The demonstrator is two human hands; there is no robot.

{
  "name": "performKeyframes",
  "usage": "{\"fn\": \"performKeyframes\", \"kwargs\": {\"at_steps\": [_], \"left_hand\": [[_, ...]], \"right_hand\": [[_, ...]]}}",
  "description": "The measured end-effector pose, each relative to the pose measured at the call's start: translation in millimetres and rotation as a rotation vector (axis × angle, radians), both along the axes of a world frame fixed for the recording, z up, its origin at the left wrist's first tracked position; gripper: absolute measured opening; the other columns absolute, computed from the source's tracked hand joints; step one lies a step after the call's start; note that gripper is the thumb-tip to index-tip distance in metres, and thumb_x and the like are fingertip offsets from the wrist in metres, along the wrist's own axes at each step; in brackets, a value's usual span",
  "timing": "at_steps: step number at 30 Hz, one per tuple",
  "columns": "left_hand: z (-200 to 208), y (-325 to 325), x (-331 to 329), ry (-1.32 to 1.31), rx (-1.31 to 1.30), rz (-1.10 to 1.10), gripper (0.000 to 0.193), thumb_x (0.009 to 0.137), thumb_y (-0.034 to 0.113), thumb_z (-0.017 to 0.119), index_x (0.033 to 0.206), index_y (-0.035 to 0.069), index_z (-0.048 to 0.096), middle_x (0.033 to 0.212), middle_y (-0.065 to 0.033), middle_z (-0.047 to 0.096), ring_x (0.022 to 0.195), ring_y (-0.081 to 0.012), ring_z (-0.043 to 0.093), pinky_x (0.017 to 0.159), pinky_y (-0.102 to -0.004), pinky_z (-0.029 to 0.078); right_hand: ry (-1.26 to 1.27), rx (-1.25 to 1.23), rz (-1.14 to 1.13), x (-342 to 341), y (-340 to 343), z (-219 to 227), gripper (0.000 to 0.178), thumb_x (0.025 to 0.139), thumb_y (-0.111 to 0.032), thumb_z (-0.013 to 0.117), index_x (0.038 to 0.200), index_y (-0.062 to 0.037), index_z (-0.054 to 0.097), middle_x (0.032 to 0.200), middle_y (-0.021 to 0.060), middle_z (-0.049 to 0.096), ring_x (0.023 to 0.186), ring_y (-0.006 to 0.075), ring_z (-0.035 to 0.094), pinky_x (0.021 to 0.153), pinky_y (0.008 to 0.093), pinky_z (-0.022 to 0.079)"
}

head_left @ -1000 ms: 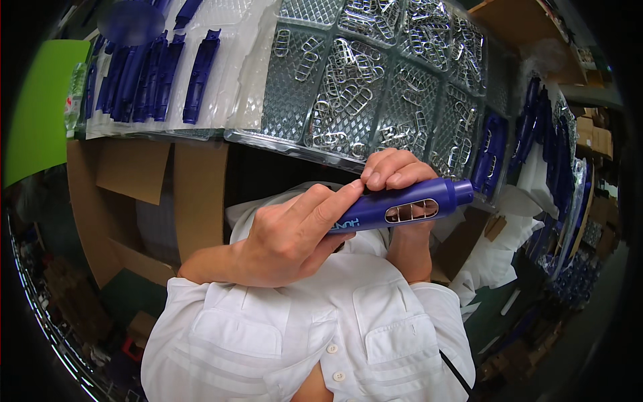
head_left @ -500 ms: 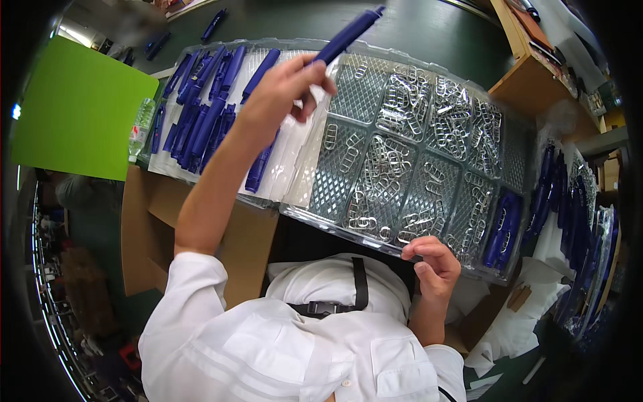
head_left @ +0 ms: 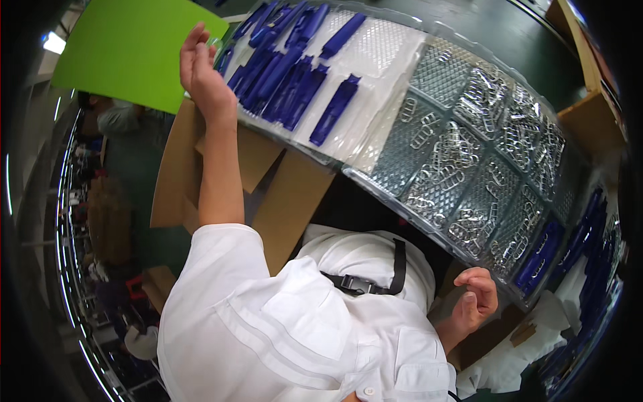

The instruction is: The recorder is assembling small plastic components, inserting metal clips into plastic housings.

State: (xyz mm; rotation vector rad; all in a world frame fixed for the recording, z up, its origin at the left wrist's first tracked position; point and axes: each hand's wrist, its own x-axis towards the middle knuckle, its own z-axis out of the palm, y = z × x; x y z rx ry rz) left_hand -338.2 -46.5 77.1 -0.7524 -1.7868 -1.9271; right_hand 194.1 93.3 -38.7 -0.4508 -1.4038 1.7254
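Note:
My left hand [head_left: 206, 75] is raised at the left end of the tray, beside the green board, its fingers stretched out and no part seen in it. A clear plastic bottle [head_left: 216, 45] shows partly behind its fingers. Nearest to that hand are several long blue plastic parts [head_left: 268, 80], lying on white sheet in the tray's left half. One blue part [head_left: 335, 110] lies apart from the pile. In front of the tray's near right edge, my right hand [head_left: 477, 298] hovers with loosely curled fingers, thumb apart, nothing visible in it.
The clear compartment tray [head_left: 395, 157] holds small silver metal links [head_left: 445, 157] in several compartments. Blue parts with metal links [head_left: 539, 258] fill its right corner. Cardboard flaps [head_left: 291, 208] stand below its near edge. A wooden box [head_left: 593, 127] stands at the far right, bagged blue parts [head_left: 589, 268] nearer.
My left hand has swung left from above the tray's middle; the blue part it held no longer shows in it. My right hand has drawn back from the tray's edge. The view has shifted.

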Motion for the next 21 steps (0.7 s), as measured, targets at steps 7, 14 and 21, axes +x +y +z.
{"fn": "performKeyframes", "kwargs": {"at_steps": [7, 14, 21], "left_hand": [[-164, -310, 26, -0.618, 0.46, 0.88, 0.037, 0.099, 0.007, 0.044, 0.132, 0.007, 0.06, 0.138, -0.0076, 0.059, 0.125, -0.0206, 0.055, 0.107, -0.0398, 0.039], [-444, -389, 8, -0.775, -2.01, 0.326, 0.049, 0.101, 0.03, 0.052, 0.14, 0.001, 0.061, 0.142, -0.0237, 0.06, 0.13, -0.0374, 0.06, 0.106, -0.0502, 0.049], [-457, -315, 29, -0.667, -1.605, 0.159, 0.05, 0.1, 0.034, 0.052, 0.144, 0.01, 0.058, 0.145, -0.0221, 0.057, 0.124, -0.0411, 0.062, 0.103, -0.0564, 0.049]], "right_hand": [[-0.13, -0.032, 0.405, -58, -21, 16, 0.019, 0.089, -0.003, 0.068, 0.105, 0.0071, 0.066, 0.1, 0.0233, 0.067, 0.089, 0.0275, 0.066, 0.076, 0.035, 0.056], [-0.115, 0.069, 0.619, -116, -42, 40, 0.016, 0.091, 0.0, 0.065, 0.104, 0.0094, 0.066, 0.1, 0.0241, 0.066, 0.091, 0.0283, 0.067, 0.078, 0.0361, 0.056], [-0.289, 0.079, 0.514, -117, -73, 25, 0.014, 0.092, 0.003, 0.064, 0.104, 0.0086, 0.066, 0.101, 0.0219, 0.067, 0.09, 0.0258, 0.066, 0.081, 0.0341, 0.055]]}}
